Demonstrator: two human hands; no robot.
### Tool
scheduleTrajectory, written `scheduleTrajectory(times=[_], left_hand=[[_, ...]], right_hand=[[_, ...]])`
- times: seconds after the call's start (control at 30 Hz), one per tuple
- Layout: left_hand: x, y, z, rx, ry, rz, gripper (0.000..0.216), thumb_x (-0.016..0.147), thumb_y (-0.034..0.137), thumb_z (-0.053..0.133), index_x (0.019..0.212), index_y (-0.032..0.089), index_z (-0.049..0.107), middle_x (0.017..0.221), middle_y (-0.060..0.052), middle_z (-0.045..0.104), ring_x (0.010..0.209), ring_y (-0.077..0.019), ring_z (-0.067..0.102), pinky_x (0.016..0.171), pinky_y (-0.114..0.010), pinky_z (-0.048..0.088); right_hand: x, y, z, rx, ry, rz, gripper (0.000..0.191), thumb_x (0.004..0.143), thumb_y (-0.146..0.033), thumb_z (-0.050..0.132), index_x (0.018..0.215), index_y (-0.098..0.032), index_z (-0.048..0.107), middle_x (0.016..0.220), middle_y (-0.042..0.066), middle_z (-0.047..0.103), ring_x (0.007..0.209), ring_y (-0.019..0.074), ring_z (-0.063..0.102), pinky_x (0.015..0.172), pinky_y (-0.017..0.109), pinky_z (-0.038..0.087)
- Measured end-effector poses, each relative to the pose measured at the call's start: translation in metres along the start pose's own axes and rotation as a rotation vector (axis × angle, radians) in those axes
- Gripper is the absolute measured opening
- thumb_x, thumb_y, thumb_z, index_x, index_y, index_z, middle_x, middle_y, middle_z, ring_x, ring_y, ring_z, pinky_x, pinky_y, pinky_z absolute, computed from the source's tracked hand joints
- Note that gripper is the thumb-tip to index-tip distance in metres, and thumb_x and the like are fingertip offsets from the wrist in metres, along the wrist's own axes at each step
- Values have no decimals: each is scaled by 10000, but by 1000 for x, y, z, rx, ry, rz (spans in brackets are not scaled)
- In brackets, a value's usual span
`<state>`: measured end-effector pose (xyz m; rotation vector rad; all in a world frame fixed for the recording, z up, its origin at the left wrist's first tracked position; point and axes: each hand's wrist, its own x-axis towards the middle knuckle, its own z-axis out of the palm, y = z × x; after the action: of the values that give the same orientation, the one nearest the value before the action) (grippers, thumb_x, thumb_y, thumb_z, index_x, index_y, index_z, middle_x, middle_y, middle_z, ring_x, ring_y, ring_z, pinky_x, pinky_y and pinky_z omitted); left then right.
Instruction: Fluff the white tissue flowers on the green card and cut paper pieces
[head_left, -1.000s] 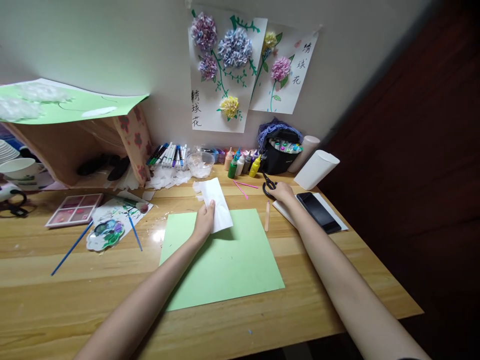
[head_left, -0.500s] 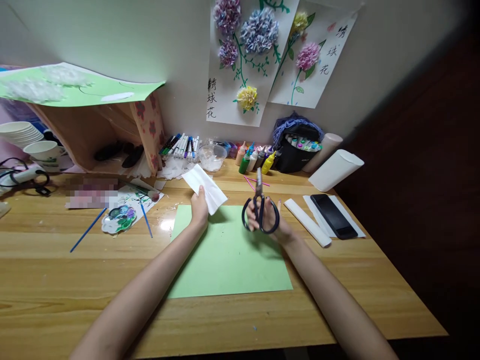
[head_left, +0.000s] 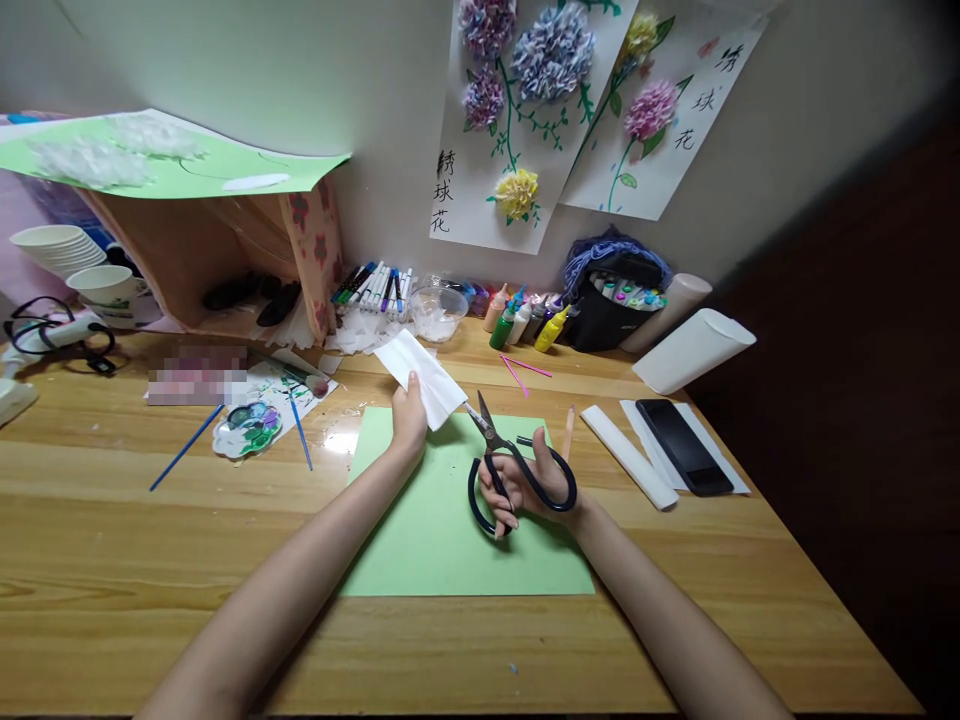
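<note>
My left hand (head_left: 409, 415) pinches a folded white tissue (head_left: 421, 375), thumb on top, above the upper left part of a green sheet of paper (head_left: 420, 545). In my right hand (head_left: 529, 485) is a pair of black-handled scissors (head_left: 489, 437), fingers through the loops. Their blades stand apart and point up and left. One blade tip is at the lower right corner of the tissue; whether it touches, I cannot tell. Beneath both hands the green sheet lies flat on the wooden table (head_left: 247, 640).
Right of the sheet lie a white paper strip (head_left: 628, 457) and a black phone (head_left: 683, 446). A paint palette (head_left: 247, 430) and blue brushes (head_left: 187, 447) are at left. Paint bottles (head_left: 553, 329), markers (head_left: 381, 288) and a plastic bowl (head_left: 438, 312) line the wall. A cardboard box (head_left: 315, 250) stands back left.
The scissors have opened and tipped left, their blades now near the tissue's corner. My right hand has moved lower. The whole view has shifted slightly.
</note>
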<state>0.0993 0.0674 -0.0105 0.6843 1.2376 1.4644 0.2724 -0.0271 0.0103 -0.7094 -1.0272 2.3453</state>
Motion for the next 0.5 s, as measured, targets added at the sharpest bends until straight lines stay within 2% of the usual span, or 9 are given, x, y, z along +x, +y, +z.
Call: scheduleTrajectory(times=[0.13,0.3,0.5], left_hand=[[-3,-1,1,12,-47,67,514,741,616,570,798,106,600,748,-71,666,704,-169,612,626,-250,458],[-4,-1,1,29,-20,60,471,780,603,539,721,136,547,519,17,537,492,-121,528,503,-231,408],[-5,2,1,57,42,76,481,747,615,570,696,138,533,535,29,517,480,-99,479,482,-217,365]], right_hand=[[5,2,2,36,53,-33,872,602,-930,89,800,-172,473,562,-22,495,397,120,476,520,359,514],[11,5,3,112,80,-100,843,606,-922,73,744,-184,455,500,-47,453,338,83,397,414,275,479],[16,9,0,234,49,-145,756,656,-897,120,684,-199,410,396,-86,365,258,52,261,262,174,304]])
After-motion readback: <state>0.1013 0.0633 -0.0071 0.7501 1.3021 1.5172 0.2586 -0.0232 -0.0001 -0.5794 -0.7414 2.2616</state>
